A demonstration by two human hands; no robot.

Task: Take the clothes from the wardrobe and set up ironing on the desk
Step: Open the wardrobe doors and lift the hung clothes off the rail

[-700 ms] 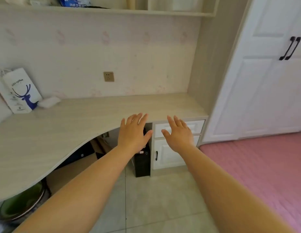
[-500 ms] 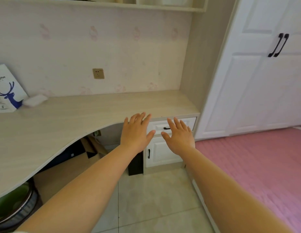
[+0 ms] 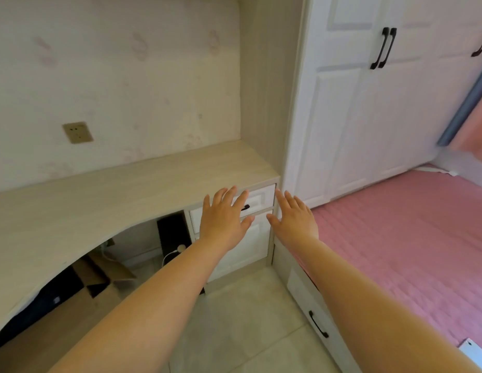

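left hand: fingers spread flat, holding nothing, raised in front of the white drawer fronts under the worktop; no contact that i can tell.
right hand: fingers spread flat too, empty, just beside the left hand, level with the worktop's right end.
bed drawer: white front with black handle, low, under the right forearm, shut.
bed: pink cover, fills the right side, runs up to the wardrobe foot.
worktop: pale wood, curved front edge, left of both hands; nothing laid out on the part in view.
desk drawers: small white fronts just behind the hands, one black pull partly hidden by left fingers.
socket: on the wall above the worktop, nothing plugged in.
wardrobe: white panel doors, shut, up and to the right of both hands, well apart from them.
wardrobe handles: black pair, long axis near vertical, at the door seam, high in view.
clothes: not visible, presumably behind the shut doors.
key relation: right hand is the nearer one to the handles; reach goes up and right, over the bed corner.
stage: judged very start, doors not yet opened.
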